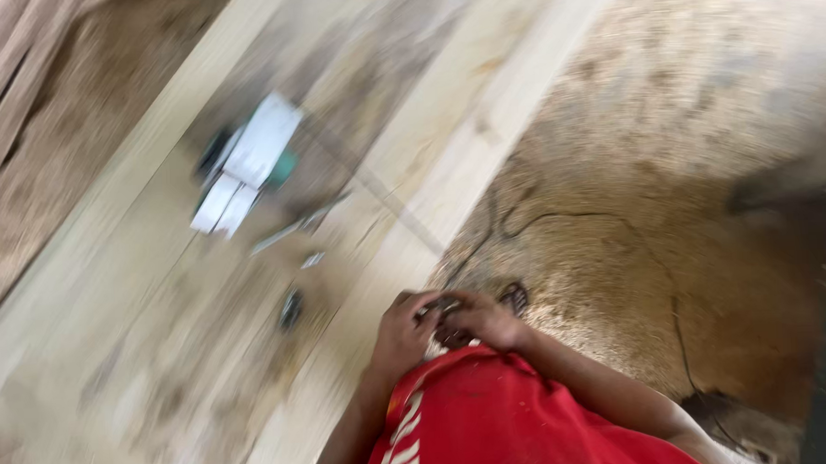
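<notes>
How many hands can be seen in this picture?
2. The left hand and the right hand are close together at the lower middle, just above the red shirt, beside a pale wooden plank. Blur hides whatever they hold.

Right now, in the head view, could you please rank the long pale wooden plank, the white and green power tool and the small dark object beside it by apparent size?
1. Long pale wooden plank
2. White and green power tool
3. Small dark object
Motion blur softens edges, but the order is clear.
</notes>
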